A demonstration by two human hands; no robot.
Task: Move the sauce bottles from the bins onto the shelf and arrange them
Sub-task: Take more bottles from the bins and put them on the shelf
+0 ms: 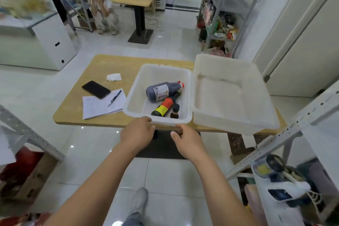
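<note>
Two white plastic bins stand side by side along the desk's (113, 64) right half, their walls touching. The left bin (135, 93) sits at the near edge and holds three sauce bottles, all lying down. A large dark soy sauce bottle (161, 91) with a red cap lies across the middle. A bottle with a red and yellow label (163, 109) lies nearer, and a small brown bottle (175, 110) is just beside it on the right. The right bin (220, 64) overhangs the near right corner.

The left hand (137, 132) has its fingertips on the left bin's near rim. The right hand (185, 139) meets the same rim lower down, thumb spread. Its fingers are hidden, so I cannot tell whether either hand grips.

On the desk's left half lie a black phone (96, 89), a pen (114, 98) on paper sheets (99, 106), and a crumpled tissue (113, 77). A metal shelf (286, 134) stands off the near right corner.
</note>
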